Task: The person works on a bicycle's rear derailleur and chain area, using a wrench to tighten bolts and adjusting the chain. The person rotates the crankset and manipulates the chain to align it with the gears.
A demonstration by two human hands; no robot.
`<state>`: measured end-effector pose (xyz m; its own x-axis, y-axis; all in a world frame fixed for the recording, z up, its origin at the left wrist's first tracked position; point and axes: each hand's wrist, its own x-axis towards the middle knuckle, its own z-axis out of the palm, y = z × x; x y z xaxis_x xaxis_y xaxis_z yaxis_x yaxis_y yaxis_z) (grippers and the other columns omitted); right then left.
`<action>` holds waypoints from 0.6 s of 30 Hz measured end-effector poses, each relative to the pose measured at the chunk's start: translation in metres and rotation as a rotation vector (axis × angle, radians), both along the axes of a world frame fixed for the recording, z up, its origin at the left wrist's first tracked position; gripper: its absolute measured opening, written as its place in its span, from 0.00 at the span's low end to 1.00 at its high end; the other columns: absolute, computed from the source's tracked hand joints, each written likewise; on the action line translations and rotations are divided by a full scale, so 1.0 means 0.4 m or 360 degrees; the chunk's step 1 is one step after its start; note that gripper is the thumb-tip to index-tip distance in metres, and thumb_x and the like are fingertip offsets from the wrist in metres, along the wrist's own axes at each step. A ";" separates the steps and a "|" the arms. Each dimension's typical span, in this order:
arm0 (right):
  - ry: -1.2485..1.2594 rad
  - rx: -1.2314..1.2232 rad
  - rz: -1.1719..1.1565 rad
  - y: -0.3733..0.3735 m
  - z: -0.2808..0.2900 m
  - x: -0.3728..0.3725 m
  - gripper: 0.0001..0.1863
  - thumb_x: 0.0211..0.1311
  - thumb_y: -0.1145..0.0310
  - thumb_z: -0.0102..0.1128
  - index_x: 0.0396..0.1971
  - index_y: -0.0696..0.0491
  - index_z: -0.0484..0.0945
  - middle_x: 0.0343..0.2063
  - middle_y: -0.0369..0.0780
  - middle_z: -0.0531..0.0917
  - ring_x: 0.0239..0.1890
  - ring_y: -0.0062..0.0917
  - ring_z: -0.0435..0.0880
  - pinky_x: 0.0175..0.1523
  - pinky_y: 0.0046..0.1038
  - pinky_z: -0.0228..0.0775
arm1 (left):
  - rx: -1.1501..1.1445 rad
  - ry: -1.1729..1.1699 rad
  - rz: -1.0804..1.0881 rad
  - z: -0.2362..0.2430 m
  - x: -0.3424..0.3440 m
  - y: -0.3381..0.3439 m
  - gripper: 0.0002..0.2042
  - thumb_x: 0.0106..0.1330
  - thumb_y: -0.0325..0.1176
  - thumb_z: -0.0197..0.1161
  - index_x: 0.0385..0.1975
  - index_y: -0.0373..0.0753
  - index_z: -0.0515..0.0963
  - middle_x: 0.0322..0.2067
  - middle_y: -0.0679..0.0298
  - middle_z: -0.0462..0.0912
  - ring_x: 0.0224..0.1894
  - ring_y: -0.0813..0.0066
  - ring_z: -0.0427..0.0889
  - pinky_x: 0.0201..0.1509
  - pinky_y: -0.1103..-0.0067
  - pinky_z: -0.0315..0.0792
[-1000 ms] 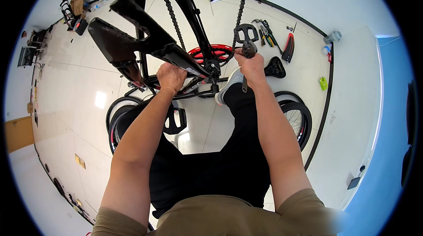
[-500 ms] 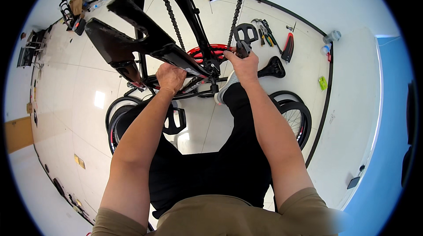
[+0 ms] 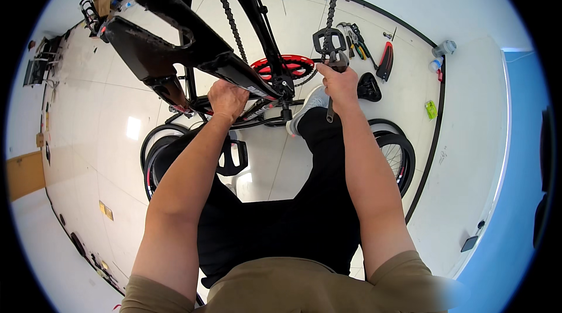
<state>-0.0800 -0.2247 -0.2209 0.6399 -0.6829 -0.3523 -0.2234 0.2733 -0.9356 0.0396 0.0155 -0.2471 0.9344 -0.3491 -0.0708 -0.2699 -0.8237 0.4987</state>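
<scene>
In front of me stands a black bicycle frame (image 3: 193, 58), upside down or tilted, with a red chainring (image 3: 287, 66) at its crank. My left hand (image 3: 228, 100) is closed round a black frame tube beside the crank. My right hand (image 3: 341, 86) grips an adjustable wrench (image 3: 337, 62), its jaw above the fist and its handle end below. From above, a chain (image 3: 333, 6) runs down to my right fingertips; whether they pinch it I cannot tell. A black pedal (image 3: 329, 41) lies just beyond this hand, another pedal (image 3: 234, 158) near my left knee.
Pliers and other hand tools (image 3: 357, 41) lie at the far right, near a red and black mudguard (image 3: 386, 61) and a black saddle (image 3: 369, 87). Wheels (image 3: 400, 158) rest by my legs. Plastic bottles (image 3: 444, 48) stand along the wall.
My right hand has moved right with the wrench, which now shows more fully. The chain's lower end has swung right, away from the chainring. The frame has shifted slightly; my left hand stays on it.
</scene>
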 end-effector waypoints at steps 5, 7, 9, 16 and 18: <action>0.0004 0.0048 0.0078 -0.001 -0.004 0.004 0.08 0.56 0.71 0.70 0.32 0.54 0.79 0.20 0.29 0.73 0.18 0.11 0.67 0.19 0.17 0.52 | 0.0007 0.0018 -0.0013 -0.013 0.009 0.006 0.19 0.64 0.51 0.65 0.40 0.40 0.82 0.31 0.63 0.86 0.36 0.68 0.85 0.45 0.74 0.75; 0.0051 0.0013 0.0044 -0.004 -0.007 0.008 0.08 0.56 0.71 0.70 0.32 0.54 0.79 0.20 0.29 0.73 0.18 0.11 0.67 0.19 0.17 0.52 | -0.0049 0.0042 -0.0026 -0.011 0.006 0.006 0.19 0.65 0.52 0.64 0.40 0.40 0.82 0.31 0.63 0.86 0.36 0.67 0.85 0.45 0.74 0.75; 0.0078 0.0004 0.0022 -0.009 -0.012 0.007 0.08 0.57 0.71 0.70 0.32 0.54 0.79 0.20 0.29 0.72 0.18 0.11 0.67 0.19 0.17 0.52 | -0.0009 -0.0007 -0.0061 -0.003 0.001 0.001 0.20 0.65 0.53 0.63 0.41 0.40 0.82 0.31 0.63 0.86 0.37 0.66 0.85 0.46 0.73 0.75; 0.0107 -0.0017 0.0084 -0.006 -0.015 0.007 0.07 0.58 0.70 0.70 0.32 0.54 0.80 0.20 0.29 0.72 0.19 0.10 0.66 0.19 0.16 0.51 | 0.0004 -0.0010 -0.0067 0.006 0.000 0.003 0.20 0.65 0.53 0.63 0.41 0.41 0.82 0.33 0.62 0.87 0.38 0.65 0.85 0.46 0.73 0.75; 0.0116 0.0001 0.0110 -0.005 -0.009 0.007 0.07 0.58 0.71 0.70 0.33 0.55 0.80 0.20 0.29 0.72 0.19 0.10 0.66 0.19 0.16 0.51 | -0.0009 -0.0016 -0.0059 0.000 0.001 0.005 0.19 0.65 0.53 0.64 0.40 0.41 0.82 0.33 0.62 0.87 0.38 0.65 0.85 0.46 0.73 0.75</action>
